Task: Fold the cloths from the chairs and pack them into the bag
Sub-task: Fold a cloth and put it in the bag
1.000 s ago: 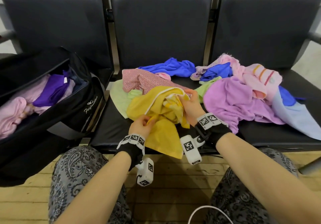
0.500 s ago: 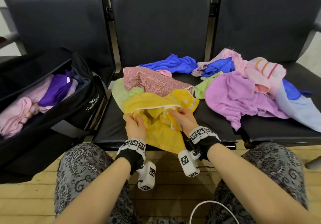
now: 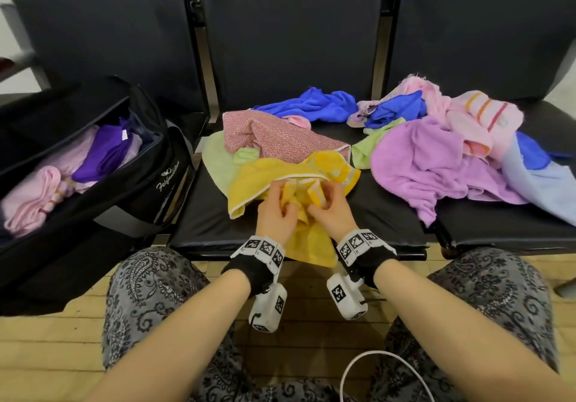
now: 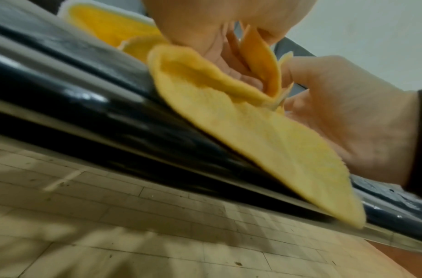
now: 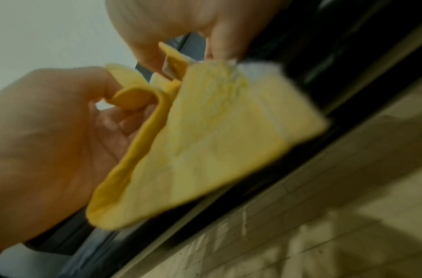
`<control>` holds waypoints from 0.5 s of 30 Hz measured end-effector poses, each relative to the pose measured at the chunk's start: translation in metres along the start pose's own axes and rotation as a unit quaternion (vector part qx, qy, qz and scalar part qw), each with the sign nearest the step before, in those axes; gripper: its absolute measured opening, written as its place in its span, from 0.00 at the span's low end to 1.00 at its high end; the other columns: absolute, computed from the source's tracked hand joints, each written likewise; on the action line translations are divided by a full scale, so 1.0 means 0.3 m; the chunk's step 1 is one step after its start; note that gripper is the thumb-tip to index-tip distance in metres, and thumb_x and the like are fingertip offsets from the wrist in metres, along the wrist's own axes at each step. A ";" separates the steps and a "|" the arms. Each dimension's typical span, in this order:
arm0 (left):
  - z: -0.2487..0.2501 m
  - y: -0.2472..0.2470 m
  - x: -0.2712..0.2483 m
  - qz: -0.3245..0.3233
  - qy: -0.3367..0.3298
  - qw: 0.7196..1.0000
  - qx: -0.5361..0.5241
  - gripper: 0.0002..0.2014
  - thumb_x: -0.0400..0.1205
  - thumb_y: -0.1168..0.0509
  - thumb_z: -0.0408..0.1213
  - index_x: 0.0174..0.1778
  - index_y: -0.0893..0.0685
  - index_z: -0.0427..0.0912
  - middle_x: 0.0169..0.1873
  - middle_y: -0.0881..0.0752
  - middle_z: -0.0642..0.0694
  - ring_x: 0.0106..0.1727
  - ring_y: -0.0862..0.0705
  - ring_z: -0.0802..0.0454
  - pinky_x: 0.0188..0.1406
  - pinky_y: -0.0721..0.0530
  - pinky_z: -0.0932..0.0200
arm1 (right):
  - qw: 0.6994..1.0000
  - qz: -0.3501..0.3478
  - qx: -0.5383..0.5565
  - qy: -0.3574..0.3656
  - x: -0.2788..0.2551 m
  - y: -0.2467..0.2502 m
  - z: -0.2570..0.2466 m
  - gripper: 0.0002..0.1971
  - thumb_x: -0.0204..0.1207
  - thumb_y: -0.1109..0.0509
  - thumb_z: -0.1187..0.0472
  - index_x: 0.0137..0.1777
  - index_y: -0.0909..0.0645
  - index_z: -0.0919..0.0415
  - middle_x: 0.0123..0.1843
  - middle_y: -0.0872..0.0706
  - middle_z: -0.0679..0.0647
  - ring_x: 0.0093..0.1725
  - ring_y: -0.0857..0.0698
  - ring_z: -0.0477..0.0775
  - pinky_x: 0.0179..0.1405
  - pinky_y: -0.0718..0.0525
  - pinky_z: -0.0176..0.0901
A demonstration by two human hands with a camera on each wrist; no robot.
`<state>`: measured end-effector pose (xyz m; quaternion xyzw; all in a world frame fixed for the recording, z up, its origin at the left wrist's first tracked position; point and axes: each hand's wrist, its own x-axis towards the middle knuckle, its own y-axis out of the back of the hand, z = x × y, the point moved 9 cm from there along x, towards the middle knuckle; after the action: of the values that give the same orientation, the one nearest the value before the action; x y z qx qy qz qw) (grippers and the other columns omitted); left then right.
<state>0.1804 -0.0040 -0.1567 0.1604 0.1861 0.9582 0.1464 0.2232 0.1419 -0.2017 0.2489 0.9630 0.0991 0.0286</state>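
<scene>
— Sitting before a row of black chairs (image 3: 296, 224), I count the load: the open black duffel bag (image 3: 131, 189) on the left-hand seat already holds folded pink and purple cloths, while loose ones cover the middle and right seats. What do you see as the biggest piece out there?

— The lilac towel (image 3: 436, 168), heaped on the right, with a pale blue cloth (image 3: 542, 189) at its far edge and a pink striped towel (image 3: 486, 115) behind. Then the speckled pink cloth (image 3: 280, 139) and the royal blue one (image 3: 311, 104) at the back. And yours?

— The yellow towel (image 3: 255, 183), crumpled at the front of the middle seat, one corner hanging over the edge. My left hand (image 3: 276, 217) and right hand (image 3: 330, 214) are close together, each pinching a bunched fold of it; both wrist views show fingers curled round yellow terry.

— How will it handle?

— Light and limp, I judge, and not slippery. It droops wherever unsupported, so pinching mid-fabric only gathers more wrinkles. Better to find the white-bound hem (image 3: 305, 175) and take two adjacent corners, then lift it so it hangs flat before folding.
</scene>
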 end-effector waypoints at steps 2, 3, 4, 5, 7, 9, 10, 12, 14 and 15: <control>0.017 -0.036 0.004 -0.024 -0.002 1.000 -0.010 0.17 0.78 0.39 0.26 0.63 0.25 0.43 0.32 0.20 0.48 0.27 0.24 0.56 0.33 0.18 0.57 | 0.997 0.056 0.062 -0.002 -0.007 0.031 0.015 0.21 0.76 0.29 0.63 0.67 0.31 0.59 0.58 0.20 0.53 0.55 0.17 0.52 0.56 0.17 0.47; 0.021 -0.049 0.008 -0.029 -0.003 1.000 -0.007 0.17 0.80 0.39 0.28 0.64 0.25 0.44 0.33 0.20 0.51 0.27 0.24 0.58 0.31 0.19 0.63 | 0.993 0.085 0.086 -0.004 -0.010 0.047 0.025 0.18 0.77 0.29 0.59 0.65 0.30 0.58 0.57 0.18 0.53 0.53 0.16 0.51 0.57 0.16 0.49; 0.021 -0.061 0.014 -0.030 -0.004 1.000 0.000 0.16 0.81 0.38 0.30 0.64 0.26 0.44 0.32 0.21 0.53 0.27 0.24 0.60 0.30 0.20 0.66 | 0.989 0.108 0.103 -0.007 -0.009 0.060 0.036 0.15 0.78 0.30 0.57 0.62 0.28 0.56 0.55 0.17 0.53 0.53 0.16 0.51 0.57 0.15 0.50; 0.025 -0.072 0.019 -0.028 -0.008 1.000 0.008 0.15 0.82 0.38 0.32 0.65 0.26 0.44 0.32 0.22 0.54 0.27 0.24 0.61 0.30 0.21 0.65 | 0.985 0.127 0.115 -0.006 -0.009 0.073 0.041 0.12 0.79 0.31 0.57 0.58 0.27 0.55 0.53 0.17 0.53 0.53 0.15 0.53 0.57 0.15 0.52; 0.034 -0.089 0.027 -0.024 -0.023 0.999 0.020 0.14 0.83 0.39 0.37 0.65 0.27 0.45 0.32 0.22 0.53 0.26 0.24 0.60 0.29 0.22 0.65 | 0.980 0.144 0.134 -0.010 0.002 0.089 0.056 0.04 0.79 0.33 0.59 0.49 0.22 0.59 0.44 0.15 0.58 0.46 0.15 0.59 0.52 0.16 0.55; 0.050 -0.119 0.024 -0.040 -0.047 0.998 0.031 0.13 0.84 0.38 0.40 0.64 0.26 0.45 0.30 0.23 0.51 0.26 0.25 0.60 0.26 0.26 0.69 | 0.972 0.139 0.184 -0.041 0.012 0.091 0.090 0.11 0.79 0.33 0.57 0.38 0.22 0.61 0.30 0.22 0.58 0.33 0.23 0.58 0.38 0.21 0.52; 0.055 -0.140 0.019 -0.056 -0.061 0.996 0.038 0.13 0.84 0.38 0.41 0.64 0.25 0.46 0.31 0.24 0.52 0.28 0.25 0.59 0.28 0.26 0.69 | 0.963 0.131 0.227 -0.069 0.016 0.084 0.108 0.12 0.79 0.32 0.56 0.36 0.23 0.61 0.28 0.27 0.57 0.30 0.27 0.55 0.35 0.25 0.49; 0.058 -0.176 0.000 -0.087 -0.094 0.990 0.056 0.16 0.83 0.36 0.44 0.67 0.25 0.48 0.36 0.23 0.55 0.33 0.24 0.62 0.33 0.26 0.72 | 0.938 0.100 0.314 -0.110 0.026 0.060 0.139 0.10 0.78 0.30 0.54 0.46 0.22 0.62 0.35 0.28 0.62 0.36 0.26 0.58 0.40 0.23 0.50; 0.051 -0.201 -0.011 -0.106 -0.125 0.984 0.076 0.19 0.83 0.37 0.46 0.70 0.25 0.48 0.46 0.22 0.55 0.37 0.24 0.64 0.38 0.26 0.75 | 0.926 0.079 0.348 -0.124 0.029 0.049 0.150 0.10 0.79 0.31 0.56 0.51 0.21 0.64 0.40 0.26 0.64 0.41 0.24 0.60 0.46 0.21 0.55; 0.043 -0.206 -0.010 -0.113 -0.129 0.982 0.083 0.19 0.84 0.39 0.46 0.71 0.25 0.48 0.52 0.21 0.53 0.41 0.23 0.64 0.43 0.25 0.75 | 0.926 0.074 0.351 -0.121 0.031 0.049 0.149 0.08 0.81 0.33 0.59 0.50 0.21 0.65 0.37 0.25 0.62 0.39 0.23 0.59 0.44 0.21 0.53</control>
<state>0.2015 0.0537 -0.1711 0.2727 0.2614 0.8879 0.2625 0.2268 0.1671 -0.2426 0.3233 0.9044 -0.2742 0.0480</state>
